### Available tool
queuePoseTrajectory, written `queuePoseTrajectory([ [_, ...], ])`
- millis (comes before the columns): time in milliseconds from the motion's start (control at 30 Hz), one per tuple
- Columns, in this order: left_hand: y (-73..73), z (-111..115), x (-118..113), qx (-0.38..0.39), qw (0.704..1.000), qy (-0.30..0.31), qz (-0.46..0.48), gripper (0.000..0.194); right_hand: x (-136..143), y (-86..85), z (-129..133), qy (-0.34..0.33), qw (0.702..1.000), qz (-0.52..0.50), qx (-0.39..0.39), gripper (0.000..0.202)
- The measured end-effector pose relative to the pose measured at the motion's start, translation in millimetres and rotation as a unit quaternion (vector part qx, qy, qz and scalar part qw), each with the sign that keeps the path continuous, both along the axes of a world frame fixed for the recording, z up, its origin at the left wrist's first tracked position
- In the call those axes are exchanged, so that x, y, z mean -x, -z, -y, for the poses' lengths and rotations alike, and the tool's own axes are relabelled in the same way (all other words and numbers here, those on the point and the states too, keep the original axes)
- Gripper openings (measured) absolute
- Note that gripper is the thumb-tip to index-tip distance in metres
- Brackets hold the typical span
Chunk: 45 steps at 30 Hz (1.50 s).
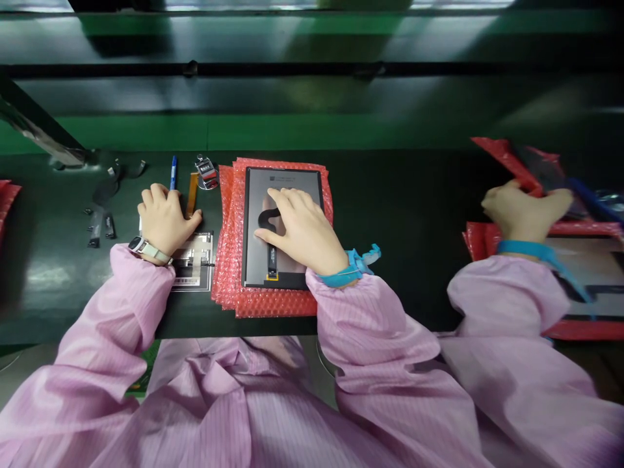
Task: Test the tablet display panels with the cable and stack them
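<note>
A flat display panel (253, 260) with a grey back lies on a stack of red bubble-wrap bags (227, 260). My right hand (305, 227) rests over its middle, fingers stretched out and thumb apart. Partly beneath that hand, a black flex cable (272, 260) runs down the panel's back. My left hand (166, 221) is spread on the table, palm down, its thumb pointing right. Just beyond its fingers lies a blue pen (173, 170). An orange flex strip (192, 194) is beside it, and a labelled plate (197, 263) sits partly under the wrist. What lies below the left palm is hidden.
Several black flex cables (102, 208) lie at the left of the dark table. A small shiny metal stand (207, 172) is behind the bags. On the right, a co-worker's hand (526, 201) holds a red bag above another panel (592, 273). A metal post (43, 133) stands at left.
</note>
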<state>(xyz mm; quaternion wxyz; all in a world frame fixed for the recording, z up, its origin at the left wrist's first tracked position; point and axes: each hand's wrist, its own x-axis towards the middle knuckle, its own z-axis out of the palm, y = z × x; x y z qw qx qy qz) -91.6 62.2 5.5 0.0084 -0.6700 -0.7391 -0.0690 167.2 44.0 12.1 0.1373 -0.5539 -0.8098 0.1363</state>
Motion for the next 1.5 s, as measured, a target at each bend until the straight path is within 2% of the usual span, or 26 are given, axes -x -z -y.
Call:
queuePoseTrajectory([
  [167,-0.4,0.6,1.6,-0.009,0.999,-0.005,0.04,0.024,1.5,-3.2,-0.3,0.018,0.999,-0.016,0.026,0.075],
  [300,3.2,-4.9,11.5,-0.045,0.984,0.013,0.17,0.01,2.9,-3.8,0.0,0.031,0.997,0.002,0.064,0.076],
  [367,4.7,-8.1,16.4,-0.071,0.959,0.023,0.274,0.013,2.9,-2.6,0.5,0.026,0.998,0.003,0.058,0.075],
  [467,4.7,-11.0,19.3,-0.098,0.898,0.061,0.425,0.029,2.5,0.2,1.5,0.023,0.999,-0.001,0.042,0.073],
  [567,3.6,-11.8,18.0,-0.124,0.859,0.115,0.483,0.044,1.9,2.2,2.3,0.024,0.999,-0.01,0.028,0.071],
  [733,2.3,-10.2,14.8,-0.098,0.853,0.156,0.488,0.05,1.7,5.3,1.4,0.028,0.994,-0.109,0.007,0.065],
  [833,1.6,-6.8,12.5,-0.069,0.842,0.174,0.506,0.048,5.5,7.7,0.7,0.021,0.979,-0.204,0.006,0.078],
  [900,1.5,-3.9,10.8,-0.062,0.834,0.181,0.518,0.047,10.1,7.0,1.1,0.022,0.974,-0.226,0.011,0.083],
  [1033,1.6,0.5,8.9,-0.051,0.828,0.204,0.52,0.047,20.0,-0.4,4.8,0.005,0.965,-0.253,0.065,0.063],
  [1100,-0.2,2.0,7.9,-0.051,0.834,0.226,0.5,0.051,23.0,-3.1,7.1,-0.017,0.946,-0.307,0.099,0.058],
  [1167,-3.9,4.4,5.9,-0.053,0.853,0.246,0.457,0.052,24.4,-3.1,8.8,-0.043,0.919,-0.374,0.114,0.071],
  [1233,-8.9,8.1,3.0,-0.055,0.872,0.257,0.414,0.044,24.1,-0.9,9.1,-0.068,0.895,-0.428,0.108,0.078],
  [1300,-13.4,12.3,0.1,-0.056,0.879,0.256,0.398,0.034,22.8,1.4,8.4,-0.084,0.888,-0.444,0.085,0.067],
  [1367,-16.5,15.3,-1.7,-0.052,0.88,0.257,0.395,0.032,21.0,2.5,7.3,-0.1,0.897,-0.426,0.06,0.05],
  [1500,-18.5,15.0,-2.0,-0.029,0.884,0.317,0.343,0.042,19.6,2.8,6.9,-0.133,0.923,-0.362,-0.003,0.028],
])
